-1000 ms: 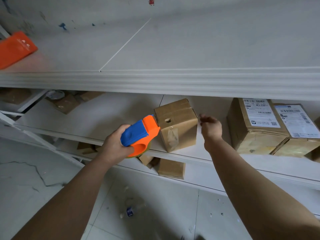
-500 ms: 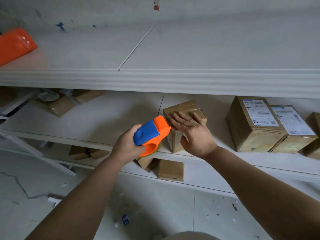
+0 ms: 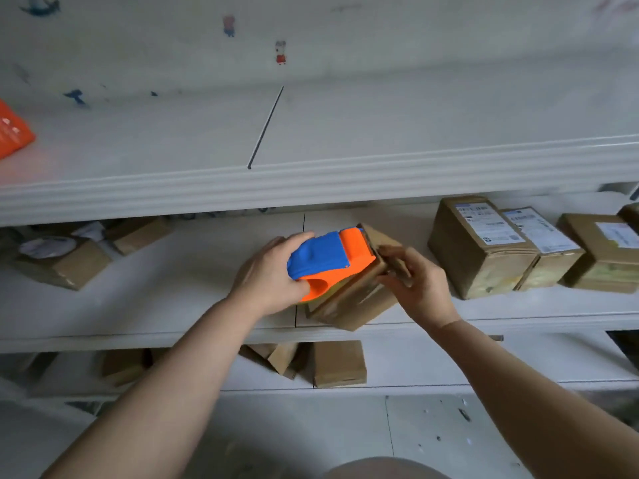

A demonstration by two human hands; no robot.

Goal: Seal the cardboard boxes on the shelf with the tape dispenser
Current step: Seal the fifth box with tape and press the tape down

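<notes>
A small cardboard box [image 3: 359, 304] sits tilted at the front edge of the middle shelf [image 3: 173, 281]. My left hand [image 3: 268, 271] grips a blue and orange tape dispenser [image 3: 330, 259] and holds its orange front against the box's top. My right hand [image 3: 416, 285] grips the right side of the same box, fingers curled over its upper edge. Much of the box's top is hidden behind the dispenser and my hands.
Three labelled boxes [image 3: 484, 247] stand in a row to the right on the same shelf, more boxes [image 3: 65, 264] lie at the far left. Several boxes [image 3: 339, 363] sit on the lower shelf. An orange bag [image 3: 12, 133] lies on the top shelf.
My right hand went from away at the box's right to on top of it, then to gripping its side. The box has tilted and turned. The dispenser has moved onto the box.
</notes>
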